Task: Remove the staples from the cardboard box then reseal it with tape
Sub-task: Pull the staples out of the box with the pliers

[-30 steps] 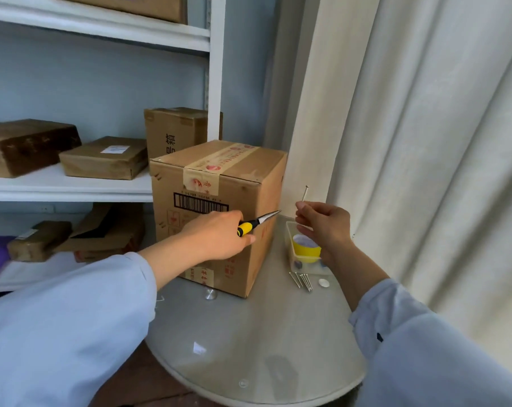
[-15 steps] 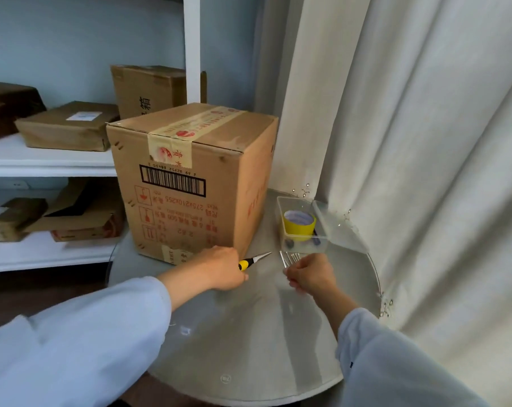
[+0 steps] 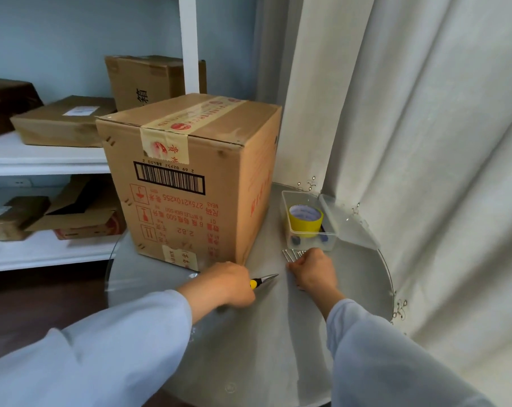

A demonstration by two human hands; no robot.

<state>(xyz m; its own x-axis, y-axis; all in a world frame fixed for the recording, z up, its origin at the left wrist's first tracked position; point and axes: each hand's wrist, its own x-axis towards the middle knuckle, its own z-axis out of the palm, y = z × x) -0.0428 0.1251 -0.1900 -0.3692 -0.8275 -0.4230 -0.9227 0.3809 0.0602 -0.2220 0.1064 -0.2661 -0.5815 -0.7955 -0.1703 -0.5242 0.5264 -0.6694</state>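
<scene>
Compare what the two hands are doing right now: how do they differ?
The left hand grips a yellow-handled tool, its metal tip pointing right; the right hand holds no tool and rests its fingers at the staples lying on the table. The left hand sits by the cardboard box corner; the right hand sits before the clear container. Both are low over the table.

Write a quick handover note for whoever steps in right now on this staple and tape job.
Left hand grips the yellow-handled pliers, tip resting low on the round table.
Right hand is down at the row of pulled staples on the table; whether it holds one is hidden.
Cardboard box stands upright, closed, old printed tape over the top; dark staple marks still show near its front edges.
Yellow tape roll sits in the open clear plastic case to the right.
Left: check for remaining staples, then tape the box.
</scene>
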